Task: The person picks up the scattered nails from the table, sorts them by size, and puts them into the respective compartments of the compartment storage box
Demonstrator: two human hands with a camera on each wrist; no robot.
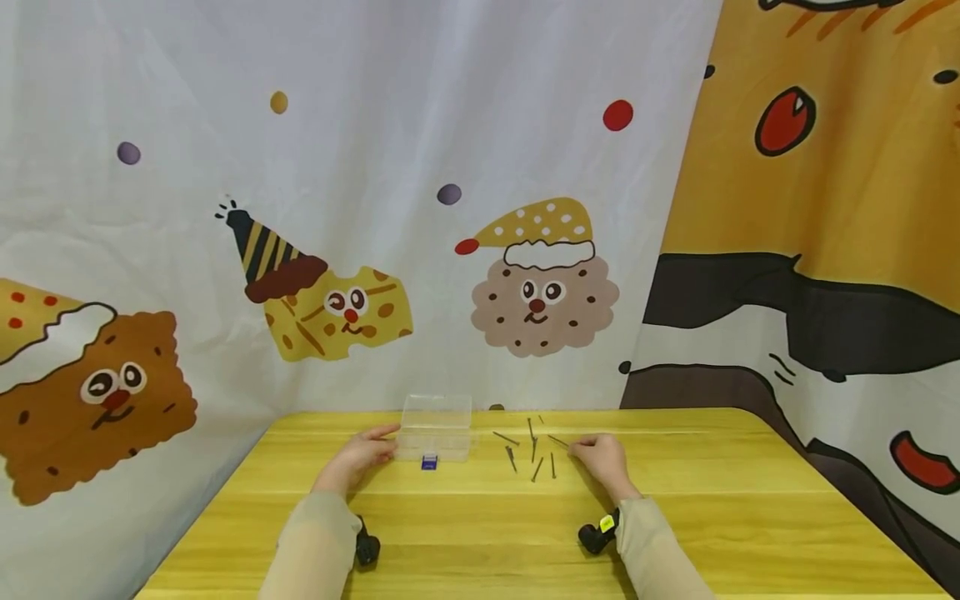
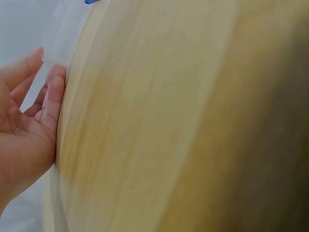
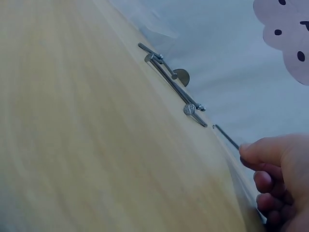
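A clear plastic box (image 1: 442,446) stands on the table with its lid (image 1: 437,412) raised at the back and a blue latch (image 1: 429,462) at the front. My left hand (image 1: 362,457) touches the box's left end with its fingertips, fingers loosely extended. To the right, my right hand (image 1: 603,462) pinches a thin metal nail (image 3: 227,137) between thumb and forefinger, its free end pointing left. Several loose nails (image 1: 534,450) lie scattered between the box and that hand. Flat round heads (image 3: 189,109) show on some of them in the right wrist view.
All of this is on a yellow wood-grain table (image 1: 465,533). Behind its far edge hangs a white curtain (image 1: 375,167) printed with cartoon biscuits and cheese. Black wrist cameras (image 1: 596,537) sit at both sleeves.
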